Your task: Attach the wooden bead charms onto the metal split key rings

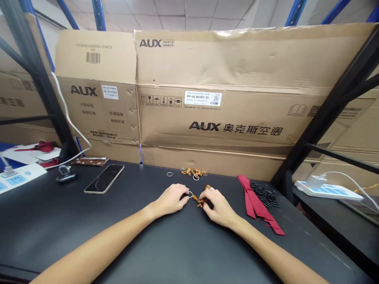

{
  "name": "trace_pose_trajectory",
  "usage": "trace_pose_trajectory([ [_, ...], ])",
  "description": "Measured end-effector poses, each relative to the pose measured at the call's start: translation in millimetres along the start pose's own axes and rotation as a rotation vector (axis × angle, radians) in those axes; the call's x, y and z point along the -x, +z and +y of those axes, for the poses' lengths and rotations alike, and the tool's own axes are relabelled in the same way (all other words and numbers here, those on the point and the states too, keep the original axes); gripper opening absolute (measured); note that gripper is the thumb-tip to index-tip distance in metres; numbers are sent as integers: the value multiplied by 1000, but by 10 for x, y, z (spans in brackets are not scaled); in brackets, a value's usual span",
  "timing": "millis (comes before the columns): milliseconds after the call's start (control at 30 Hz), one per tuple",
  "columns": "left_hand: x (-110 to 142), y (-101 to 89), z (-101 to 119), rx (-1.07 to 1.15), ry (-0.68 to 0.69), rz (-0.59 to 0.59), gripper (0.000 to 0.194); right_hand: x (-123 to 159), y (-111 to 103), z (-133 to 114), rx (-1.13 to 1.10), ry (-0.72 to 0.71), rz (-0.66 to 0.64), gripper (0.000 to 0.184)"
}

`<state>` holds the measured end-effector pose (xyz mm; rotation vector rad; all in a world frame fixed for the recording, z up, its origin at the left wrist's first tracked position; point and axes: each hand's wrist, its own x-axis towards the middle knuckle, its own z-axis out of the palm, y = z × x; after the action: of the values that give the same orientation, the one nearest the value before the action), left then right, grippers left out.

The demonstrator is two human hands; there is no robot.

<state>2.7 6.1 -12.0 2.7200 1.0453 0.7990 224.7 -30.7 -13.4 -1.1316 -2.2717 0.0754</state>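
Currently I log left hand [171, 200], fingers pinching metal ring [190, 194]; right hand [218, 206], fingers pinching wooden-bead strand [199, 202]; red ribbon [257, 201] at two o'clock.

A black workbench [59, 221] carries a smartphone [104, 179], red ribbons [257, 201], black rings [265, 196] and brown beads [194, 172].

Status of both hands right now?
Left hand: closed, pinching a metal ring.
Right hand: closed, holding a string of wooden beads.

Glossy wooden beads [199, 202], shiny metal ring [190, 193], matt black tabletop [148, 252], rough corrugated cardboard [207, 118]
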Motion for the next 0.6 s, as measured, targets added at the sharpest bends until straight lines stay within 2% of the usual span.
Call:
trace_pose_trajectory([
  [167,-15,-30,5,59,16,-21,11,8,-1,11,-20,44,31,24],
  [333,-24,-28,-9,83,29,-42,13,0,-10,-15,-4,29,14,12],
  [467,-16,-43,12,67,19,-34,16,-5,-7,-12,5,5,-9,11],
  [600,-13,-74,45,61,73,-55,16,-5,-7,-5,6,1,-15,12],
])
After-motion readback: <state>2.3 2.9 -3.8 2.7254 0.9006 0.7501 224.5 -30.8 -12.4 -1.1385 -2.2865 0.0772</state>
